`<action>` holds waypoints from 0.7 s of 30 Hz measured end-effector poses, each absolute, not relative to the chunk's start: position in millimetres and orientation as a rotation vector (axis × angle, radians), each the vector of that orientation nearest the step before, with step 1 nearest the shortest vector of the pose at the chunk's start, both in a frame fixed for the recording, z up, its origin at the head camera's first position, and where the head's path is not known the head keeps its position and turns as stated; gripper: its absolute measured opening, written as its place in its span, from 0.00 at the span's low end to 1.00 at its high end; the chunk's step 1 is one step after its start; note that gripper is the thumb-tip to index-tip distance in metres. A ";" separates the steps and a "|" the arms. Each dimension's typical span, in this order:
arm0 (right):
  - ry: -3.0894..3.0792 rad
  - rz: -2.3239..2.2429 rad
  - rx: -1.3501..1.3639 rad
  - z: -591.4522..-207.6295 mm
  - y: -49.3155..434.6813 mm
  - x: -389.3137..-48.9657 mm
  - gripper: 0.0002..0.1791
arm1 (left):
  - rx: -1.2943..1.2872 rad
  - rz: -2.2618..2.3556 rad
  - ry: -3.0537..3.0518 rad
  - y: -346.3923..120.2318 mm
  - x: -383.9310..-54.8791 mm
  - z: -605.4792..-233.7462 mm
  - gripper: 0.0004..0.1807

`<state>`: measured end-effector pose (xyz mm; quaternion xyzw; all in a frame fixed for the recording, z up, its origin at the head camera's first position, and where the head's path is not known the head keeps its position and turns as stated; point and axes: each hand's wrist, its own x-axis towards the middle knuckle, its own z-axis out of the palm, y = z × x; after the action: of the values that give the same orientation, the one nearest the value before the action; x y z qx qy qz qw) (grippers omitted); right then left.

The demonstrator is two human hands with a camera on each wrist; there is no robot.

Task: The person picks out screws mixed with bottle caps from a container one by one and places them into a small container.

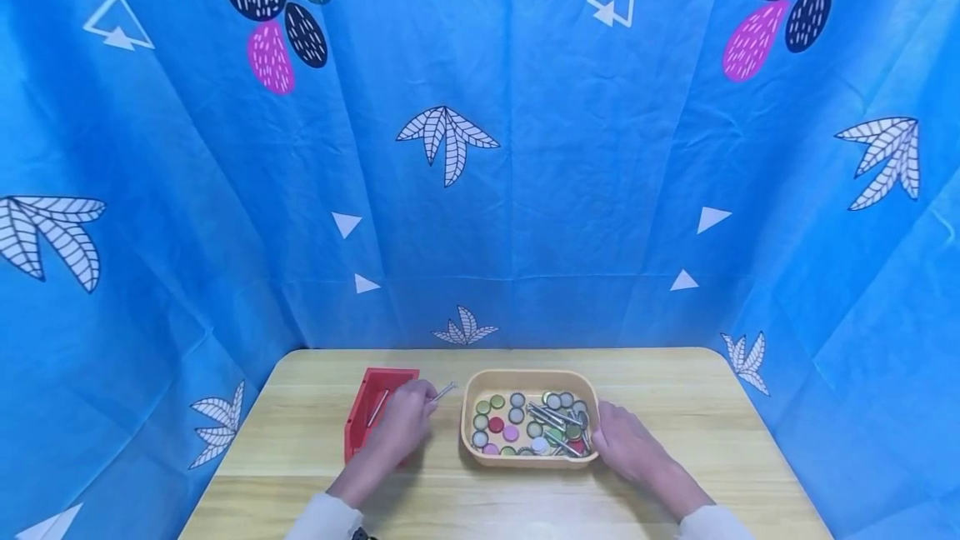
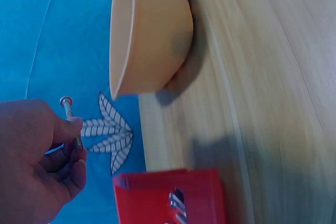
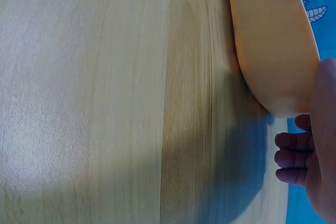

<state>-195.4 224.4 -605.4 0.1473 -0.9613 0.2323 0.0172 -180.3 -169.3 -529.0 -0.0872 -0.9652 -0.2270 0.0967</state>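
Note:
My left hand [image 1: 405, 419] pinches a silver bolt [image 2: 70, 111] between thumb and fingers, its flat head pointing away and its threaded end by the fingertips. That hand is over the right side of a small red bin [image 1: 358, 407], where another bolt [image 1: 378, 408] lies. To the right stands a tan plastic tub [image 1: 525, 461] holding mixed bottle caps [image 1: 510, 433] and a heap of bolts [image 1: 551, 417]. My right hand [image 1: 626, 440] holds the tub's right end at the rim, its other fingers loosely bent beside the outer wall [image 3: 278, 51].
The light wooden table [image 1: 675, 407] carries both containers, with a gap of bare wood between them. Blue patterned cloth [image 1: 510, 215] hangs behind the table and along its left and right sides.

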 end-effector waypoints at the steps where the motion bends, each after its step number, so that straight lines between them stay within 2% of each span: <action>1: -2.992 0.724 0.454 -605.3 224.3 -195.8 0.17 | -0.241 -0.670 -2.858 -172.6 -179.8 -528.4 0.05; 6: -2.995 0.748 0.442 -606.0 223.8 -197.8 0.18 | -0.142 -0.702 -2.889 -188.6 -178.8 -528.6 0.10; 14: -2.999 0.745 0.433 -608.4 224.7 -199.2 0.20 | -0.051 -0.751 -2.893 -212.5 -180.4 -534.8 0.05; 21: -3.009 0.744 0.424 -607.1 223.2 -198.4 0.20 | 0.052 -0.662 -2.897 -229.9 -178.7 -540.1 0.06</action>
<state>-198.4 223.2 -607.1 0.1354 -0.9618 0.2377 0.0068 -178.7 -229.9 -540.1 0.0175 -0.9712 -0.2220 0.0844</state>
